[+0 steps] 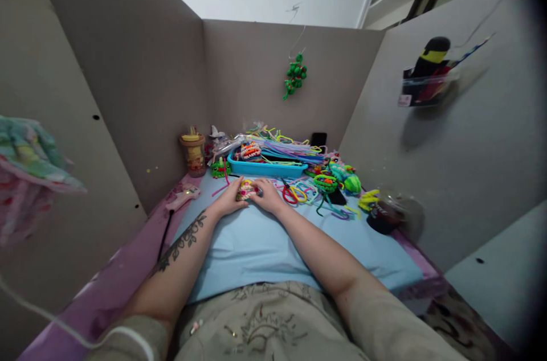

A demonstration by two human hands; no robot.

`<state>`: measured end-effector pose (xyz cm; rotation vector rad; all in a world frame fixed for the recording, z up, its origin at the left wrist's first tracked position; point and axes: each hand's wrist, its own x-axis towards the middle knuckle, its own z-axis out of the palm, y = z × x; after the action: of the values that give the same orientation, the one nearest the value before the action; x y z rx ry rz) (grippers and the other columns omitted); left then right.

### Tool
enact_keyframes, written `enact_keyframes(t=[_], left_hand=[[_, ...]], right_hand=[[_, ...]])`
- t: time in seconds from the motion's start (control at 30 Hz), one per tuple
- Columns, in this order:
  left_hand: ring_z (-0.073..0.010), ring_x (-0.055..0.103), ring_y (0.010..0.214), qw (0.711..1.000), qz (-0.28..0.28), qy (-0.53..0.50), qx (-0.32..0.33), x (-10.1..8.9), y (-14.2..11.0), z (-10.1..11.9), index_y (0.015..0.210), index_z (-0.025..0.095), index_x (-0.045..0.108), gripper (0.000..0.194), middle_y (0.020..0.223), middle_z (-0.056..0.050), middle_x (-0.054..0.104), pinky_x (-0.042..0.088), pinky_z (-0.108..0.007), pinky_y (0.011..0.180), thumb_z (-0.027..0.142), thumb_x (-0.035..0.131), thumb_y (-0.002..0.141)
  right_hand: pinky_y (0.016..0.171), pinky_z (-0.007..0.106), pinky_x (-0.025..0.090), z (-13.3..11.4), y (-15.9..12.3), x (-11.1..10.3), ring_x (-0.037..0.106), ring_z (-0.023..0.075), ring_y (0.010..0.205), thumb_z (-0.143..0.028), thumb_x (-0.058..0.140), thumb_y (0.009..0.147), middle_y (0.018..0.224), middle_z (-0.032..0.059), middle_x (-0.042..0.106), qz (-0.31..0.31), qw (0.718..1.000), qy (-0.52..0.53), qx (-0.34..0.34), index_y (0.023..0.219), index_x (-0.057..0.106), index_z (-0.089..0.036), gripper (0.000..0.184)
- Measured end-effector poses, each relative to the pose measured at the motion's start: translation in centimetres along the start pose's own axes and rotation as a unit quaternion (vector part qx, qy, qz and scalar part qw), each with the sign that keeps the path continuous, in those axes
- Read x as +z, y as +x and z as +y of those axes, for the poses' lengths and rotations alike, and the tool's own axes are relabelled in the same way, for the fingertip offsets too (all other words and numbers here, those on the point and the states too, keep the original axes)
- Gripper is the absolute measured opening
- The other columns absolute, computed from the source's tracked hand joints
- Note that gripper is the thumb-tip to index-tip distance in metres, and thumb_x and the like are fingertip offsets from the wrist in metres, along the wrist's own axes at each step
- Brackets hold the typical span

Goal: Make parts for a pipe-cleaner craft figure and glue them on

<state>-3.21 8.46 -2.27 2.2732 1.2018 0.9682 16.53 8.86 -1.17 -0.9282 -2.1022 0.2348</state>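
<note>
Between both hands sits a small rounded craft piece (pixel 247 190) in pink, yellow and white, apparently made of fuzzy stems. My left hand (pixel 229 199) grips its left side, fingers curled round it. From the right, my right hand (pixel 269 197) holds the same piece with thumb and fingers closed on it. The fingers hide part of it. Just right of my right hand lie scissors (pixel 294 193) with red and yellow handles, among loose coloured pipe cleaners (pixel 314 187). A green craft figure (pixel 325 182) lies farther right.
Behind the hands stands a blue tray (pixel 269 169) heaped with pipe cleaners. A pink glue gun (pixel 183 197) with a black cord lies left. A lidded jar (pixel 194 156) stands back left, a dark cup (pixel 383 217) at right. Grey panels (pixel 256 76) enclose the desk; a green ornament (pixel 296 76) hangs there.
</note>
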Motion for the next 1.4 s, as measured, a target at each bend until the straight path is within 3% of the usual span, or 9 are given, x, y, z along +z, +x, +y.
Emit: enact_keyframes(t=[0.2, 0.5, 0.63, 0.73, 0.9, 1.13, 1.4], left_hand=[[-0.0278, 0.035, 0.131, 0.999, 0.008, -0.03, -0.009, 0.1, 0.1, -0.3, 0.141, 0.012, 0.022, 0.081, 0.143, -0.019, 0.033, 0.03, -0.043, 0.108, 0.033, 0.062, 0.074], [-0.0291, 0.037, 0.13, 0.999, 0.024, -0.015, -0.026, 0.4, 0.3, -0.2, 0.14, 0.012, 0.023, 0.086, 0.142, -0.02, 0.034, 0.031, -0.044, 0.107, 0.04, 0.066, 0.071], [-0.0276, 0.043, 0.125, 0.999, 0.032, -0.008, -0.012, 0.1, 0.3, 0.1, 0.137, 0.013, 0.028, 0.076, 0.138, -0.018, 0.04, 0.036, -0.042, 0.103, 0.037, 0.063, 0.074], [-0.0256, 0.049, 0.117, 1.0, 0.029, 0.006, -0.001, -0.3, 0.2, 0.5, 0.13, 0.013, 0.037, 0.059, 0.129, -0.016, 0.048, 0.04, -0.041, 0.099, 0.033, 0.057, 0.078], [-0.024, 0.054, 0.108, 0.999, 0.032, 0.008, 0.006, -0.5, 0.2, 1.1, 0.122, 0.016, 0.043, 0.047, 0.12, -0.013, 0.055, 0.043, -0.04, 0.093, 0.031, 0.056, 0.079], [-0.0223, 0.059, 0.094, 0.999, 0.041, 0.021, -0.012, -0.8, 0.0, 1.8, 0.116, 0.017, 0.044, 0.044, 0.108, -0.01, 0.06, 0.046, -0.036, 0.082, 0.035, 0.057, 0.079], [-0.0214, 0.058, 0.09, 0.999, 0.032, 0.037, -0.015, -1.0, 0.1, 2.6, 0.11, 0.018, 0.048, 0.04, 0.1, -0.008, 0.061, 0.046, -0.033, 0.077, 0.044, 0.054, 0.081]], right_hand=[[0.089, 0.037, 0.04, -0.6, 0.0, 0.3, 0.05, 0.0225, 0.099, -0.027, 0.063, 0.077, 0.1, 0.0076, 0.059, 0.024, 0.999, -0.033, 0.012, 0.098, 0.063, -0.018, 0.023], [0.09, 0.038, 0.04, -0.6, 0.0, 0.8, 0.046, 0.0236, 0.101, -0.025, 0.065, 0.074, 0.102, 0.0085, 0.056, 0.016, 0.999, -0.04, 0.027, 0.1, 0.061, -0.018, 0.027], [0.094, 0.04, 0.039, -0.2, -0.2, 0.3, 0.045, 0.0235, 0.107, -0.019, 0.065, 0.07, 0.11, 0.0084, 0.053, -0.009, 1.0, 0.002, -0.002, 0.113, 0.055, -0.02, 0.043], [0.094, 0.04, 0.04, 0.3, -0.5, -0.4, 0.046, 0.0221, 0.109, -0.013, 0.061, 0.07, 0.116, 0.0091, 0.051, 0.01, 0.999, 0.039, -0.007, 0.122, 0.048, -0.02, 0.054], [0.091, 0.038, 0.043, 1.1, -0.7, -0.5, 0.05, 0.0204, 0.102, -0.011, 0.057, 0.071, 0.107, 0.0076, 0.053, 0.031, 0.998, 0.039, 0.032, 0.111, 0.053, -0.02, 0.041], [0.092, 0.038, 0.041, 1.3, -0.4, 0.7, 0.05, 0.0207, 0.104, -0.012, 0.062, 0.069, 0.107, 0.0071, 0.052, 0.015, 0.998, 0.028, 0.051, 0.11, 0.053, -0.02, 0.043], [0.09, 0.037, 0.043, 1.0, -0.3, 0.6, 0.051, 0.0187, 0.1, -0.009, 0.06, 0.071, 0.104, 0.0063, 0.052, 0.016, 0.997, 0.055, 0.05, 0.106, 0.055, -0.019, 0.038]])
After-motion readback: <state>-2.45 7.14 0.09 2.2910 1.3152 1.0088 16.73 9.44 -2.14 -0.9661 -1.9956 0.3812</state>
